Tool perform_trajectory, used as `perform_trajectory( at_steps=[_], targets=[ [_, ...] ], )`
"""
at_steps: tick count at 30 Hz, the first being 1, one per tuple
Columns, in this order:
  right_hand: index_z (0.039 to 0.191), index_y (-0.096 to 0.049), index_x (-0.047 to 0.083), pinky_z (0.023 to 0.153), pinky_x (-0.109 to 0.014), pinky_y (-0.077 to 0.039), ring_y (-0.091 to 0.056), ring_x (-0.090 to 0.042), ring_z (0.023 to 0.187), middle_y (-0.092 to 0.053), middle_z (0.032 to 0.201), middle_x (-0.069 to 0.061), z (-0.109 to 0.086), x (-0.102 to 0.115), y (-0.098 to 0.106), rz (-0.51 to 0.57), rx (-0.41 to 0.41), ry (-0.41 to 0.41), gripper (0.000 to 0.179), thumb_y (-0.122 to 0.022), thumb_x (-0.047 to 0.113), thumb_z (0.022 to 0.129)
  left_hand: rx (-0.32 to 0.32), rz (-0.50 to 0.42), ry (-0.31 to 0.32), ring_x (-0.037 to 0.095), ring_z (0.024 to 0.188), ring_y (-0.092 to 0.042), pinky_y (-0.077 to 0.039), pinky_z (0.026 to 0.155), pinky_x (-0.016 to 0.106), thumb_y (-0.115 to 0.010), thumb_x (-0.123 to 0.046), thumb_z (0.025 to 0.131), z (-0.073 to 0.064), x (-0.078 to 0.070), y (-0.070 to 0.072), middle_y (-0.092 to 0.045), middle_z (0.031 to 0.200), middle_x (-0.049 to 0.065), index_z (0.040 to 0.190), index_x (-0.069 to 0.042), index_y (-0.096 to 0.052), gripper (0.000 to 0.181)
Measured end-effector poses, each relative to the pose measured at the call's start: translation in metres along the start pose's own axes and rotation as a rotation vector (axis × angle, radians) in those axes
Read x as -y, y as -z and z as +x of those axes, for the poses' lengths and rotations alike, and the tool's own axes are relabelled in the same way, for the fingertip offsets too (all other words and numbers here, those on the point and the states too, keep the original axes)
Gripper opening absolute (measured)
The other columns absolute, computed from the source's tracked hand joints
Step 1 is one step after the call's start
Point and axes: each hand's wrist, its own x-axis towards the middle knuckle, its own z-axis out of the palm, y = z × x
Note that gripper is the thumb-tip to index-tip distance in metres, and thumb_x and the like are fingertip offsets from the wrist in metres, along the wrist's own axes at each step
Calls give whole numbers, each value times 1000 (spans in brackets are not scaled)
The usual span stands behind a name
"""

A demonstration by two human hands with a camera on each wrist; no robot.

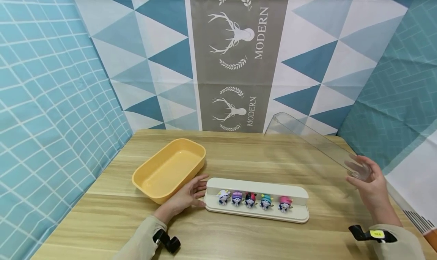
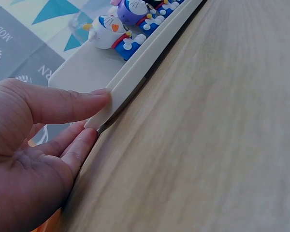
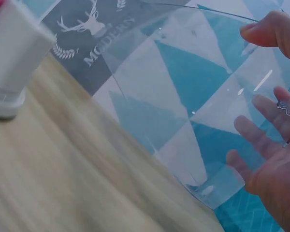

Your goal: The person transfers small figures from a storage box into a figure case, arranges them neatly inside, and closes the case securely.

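A long cream display base (image 1: 256,214) with a raised back step lies on the table, bearing several small cat figurines in white, purple, red-and-black, teal and pink hats. My left hand (image 1: 186,195) holds its left end; in the left wrist view, the thumb (image 2: 94,99) lies on the rim near the white-hatted figurine (image 2: 106,33) and the fingertips meet the corner from below. Off to the right, my right hand (image 1: 370,182) grips one end of a long clear plastic cover (image 1: 307,138), tilted up away from the base. In the right wrist view, fingers show through the clear cover (image 3: 183,111).
A yellow rectangular tub (image 1: 164,197) stands on the wooden table (image 1: 239,241) behind and left of the left hand. Patterned cloth (image 1: 235,62) hangs behind the table, and a blue checked one (image 1: 51,100) borders its left side.
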Motion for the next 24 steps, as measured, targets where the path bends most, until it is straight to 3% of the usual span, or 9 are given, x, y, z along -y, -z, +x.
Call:
perform_trajectory(
  at_steps=[3,9,24],
  targets=[
    [136,-43,-10,85,-26,-55,-62,-23,117,-55,135,-15,7,-3,-3,17,37,-4,65,-42,-39,78,5,1,-9,37,133,-40,-43,105,34,-65,27,72,0,0,0,-36,146,32,153,7,-20,94],
    [137,-41,-13,92,-33,-53,-59,-29,121,-52,137,-19,20,-12,-7,160,173,18,63,-44,-38,79,4,3,-25,38,133,-39,-40,107,38,-66,27,72,-2,-3,-1,-36,145,33,152,9,-21,94],
    [141,-29,-20,104,-38,-45,-50,-35,130,-46,142,-24,40,-26,-26,234,479,21,61,-49,-29,84,-7,9,-11,36,132,-40,-42,105,32,-66,27,70,0,-1,-1,-37,145,31,153,7,-23,95]
  ],
)
